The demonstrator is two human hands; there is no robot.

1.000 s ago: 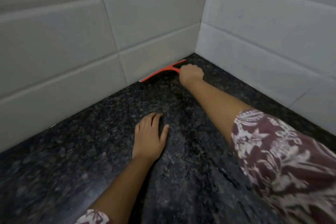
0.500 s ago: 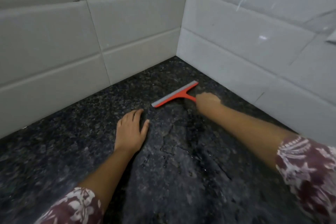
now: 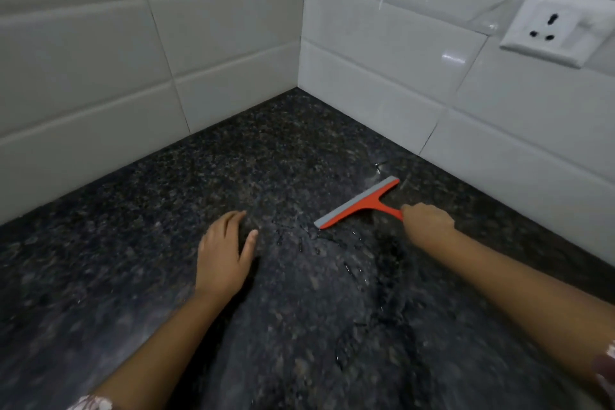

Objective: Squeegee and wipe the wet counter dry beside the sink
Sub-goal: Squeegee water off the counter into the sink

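Note:
A red squeegee (image 3: 361,203) with a grey blade lies with its blade on the dark speckled granite counter (image 3: 166,210), out from the tiled corner. My right hand (image 3: 427,221) grips its red handle from the right. My left hand (image 3: 224,253) rests flat on the counter to the left of the blade, fingers straight and pointing away from me. Wet streaks and beads of water (image 3: 349,263) show on the stone between and in front of my hands.
White tiled walls (image 3: 216,43) meet in a corner behind the counter. A white wall socket (image 3: 552,27) sits on the right wall, well above the stone. The sink is out of view.
My right hand has pulled the squeegee away from the back wall's base, toward me and to the right. My left hand has stayed flat on the counter. The view has swung, showing the socket.

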